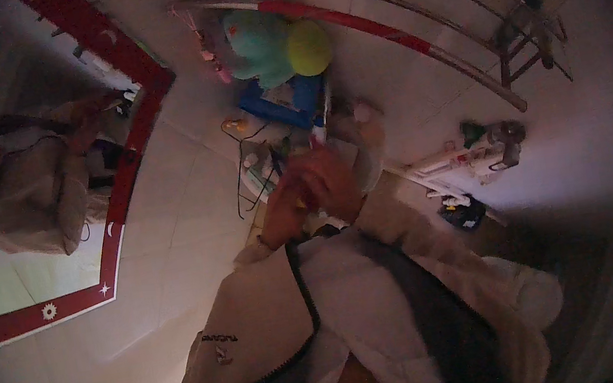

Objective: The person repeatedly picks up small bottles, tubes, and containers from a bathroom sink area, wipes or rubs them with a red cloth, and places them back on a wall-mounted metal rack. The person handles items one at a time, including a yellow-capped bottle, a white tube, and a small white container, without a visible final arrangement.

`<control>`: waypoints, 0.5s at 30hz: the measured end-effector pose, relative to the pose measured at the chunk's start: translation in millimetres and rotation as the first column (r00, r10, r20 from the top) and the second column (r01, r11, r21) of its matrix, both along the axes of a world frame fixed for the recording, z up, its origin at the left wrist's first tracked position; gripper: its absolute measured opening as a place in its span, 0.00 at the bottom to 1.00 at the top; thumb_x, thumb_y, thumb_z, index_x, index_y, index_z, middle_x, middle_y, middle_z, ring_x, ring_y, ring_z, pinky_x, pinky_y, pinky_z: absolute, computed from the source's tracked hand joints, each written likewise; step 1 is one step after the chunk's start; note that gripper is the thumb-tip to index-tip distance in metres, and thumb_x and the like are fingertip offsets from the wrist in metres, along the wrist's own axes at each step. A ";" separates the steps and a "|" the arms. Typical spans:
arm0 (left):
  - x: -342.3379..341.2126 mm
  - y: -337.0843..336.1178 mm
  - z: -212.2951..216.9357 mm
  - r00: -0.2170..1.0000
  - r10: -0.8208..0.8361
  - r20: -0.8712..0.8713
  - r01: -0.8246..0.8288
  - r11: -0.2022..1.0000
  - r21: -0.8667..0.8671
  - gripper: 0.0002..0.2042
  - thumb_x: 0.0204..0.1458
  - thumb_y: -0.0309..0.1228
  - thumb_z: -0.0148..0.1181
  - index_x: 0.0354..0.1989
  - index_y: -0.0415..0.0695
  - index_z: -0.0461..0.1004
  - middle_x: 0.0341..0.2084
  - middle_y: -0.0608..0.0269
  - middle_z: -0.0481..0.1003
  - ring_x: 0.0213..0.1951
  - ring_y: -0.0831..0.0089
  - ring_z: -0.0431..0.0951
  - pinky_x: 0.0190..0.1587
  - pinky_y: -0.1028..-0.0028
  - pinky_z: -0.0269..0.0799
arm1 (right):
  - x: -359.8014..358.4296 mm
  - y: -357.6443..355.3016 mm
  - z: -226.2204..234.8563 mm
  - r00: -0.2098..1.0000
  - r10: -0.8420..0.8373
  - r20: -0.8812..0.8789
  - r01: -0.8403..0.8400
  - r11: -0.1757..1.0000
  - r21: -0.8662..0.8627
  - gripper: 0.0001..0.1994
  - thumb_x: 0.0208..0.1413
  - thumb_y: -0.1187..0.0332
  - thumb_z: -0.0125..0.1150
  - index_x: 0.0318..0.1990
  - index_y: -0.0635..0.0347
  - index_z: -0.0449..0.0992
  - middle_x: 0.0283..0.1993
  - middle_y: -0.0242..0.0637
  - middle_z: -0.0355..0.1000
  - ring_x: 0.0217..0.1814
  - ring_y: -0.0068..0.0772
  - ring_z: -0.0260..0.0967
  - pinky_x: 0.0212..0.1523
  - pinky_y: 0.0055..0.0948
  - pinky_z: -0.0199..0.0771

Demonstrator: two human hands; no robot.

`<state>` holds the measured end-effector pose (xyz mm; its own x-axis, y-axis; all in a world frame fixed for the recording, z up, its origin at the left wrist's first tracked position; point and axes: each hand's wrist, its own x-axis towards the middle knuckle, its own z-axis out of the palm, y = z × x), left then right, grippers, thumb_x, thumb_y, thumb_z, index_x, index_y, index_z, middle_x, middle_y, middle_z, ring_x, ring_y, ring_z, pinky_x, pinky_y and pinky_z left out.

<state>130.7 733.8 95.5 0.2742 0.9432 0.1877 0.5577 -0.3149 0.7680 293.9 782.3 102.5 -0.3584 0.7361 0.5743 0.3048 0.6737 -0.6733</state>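
My left hand [283, 213] and my right hand [335, 180] are brought together in front of my chest, with fingers curled and touching. A small reddish patch shows between them; the dim light hides what it is. Just beyond the fingers stands a slim pink-and-white item [319, 134], and I cannot tell whether a hand touches it. Behind and below the hands is a pale round surface [372, 169] with small bottles and tubes [256, 174] on it, partly covered by my hands.
A red-framed mirror [140, 109] fills the left side. Ahead are a blue box [273, 104], a teal soft-looking object [254, 39], a yellow-green ball [309, 47] and a thin black wire stand [239, 172]. A red-and-white metal rack [343, 19] crosses the far side. A white frame [432, 172] with hanging items stands at right.
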 end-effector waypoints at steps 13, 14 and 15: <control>16.0 11.9 30.5 0.777 0.383 0.499 -0.310 0.923 -0.226 0.18 0.59 0.30 0.53 0.56 0.38 0.64 0.46 0.50 0.72 0.43 0.63 0.76 0.45 0.65 0.73 | -10.6 32.6 0.1 0.437 -0.279 -0.855 -0.805 0.304 -0.510 0.16 0.65 0.55 0.45 0.47 0.56 0.73 0.42 0.36 0.74 0.39 0.30 0.73 0.39 0.29 0.76; 19.6 9.5 26.1 0.862 0.369 0.348 -0.366 0.927 -0.076 0.17 0.58 0.29 0.54 0.54 0.38 0.65 0.44 0.49 0.73 0.42 0.65 0.77 0.44 0.67 0.73 | -20.3 23.3 0.7 0.445 -0.308 -0.841 -0.793 0.301 -0.530 0.16 0.65 0.55 0.45 0.47 0.56 0.73 0.42 0.36 0.74 0.39 0.30 0.73 0.39 0.29 0.76; 20.5 7.6 23.6 0.868 0.351 0.350 -0.346 0.935 -0.080 0.17 0.57 0.30 0.55 0.54 0.38 0.65 0.43 0.49 0.73 0.40 0.65 0.77 0.43 0.67 0.73 | -23.1 17.6 4.7 0.464 -0.318 -0.826 -0.757 0.341 -0.557 0.15 0.64 0.56 0.47 0.48 0.56 0.72 0.42 0.36 0.74 0.40 0.30 0.73 0.40 0.30 0.76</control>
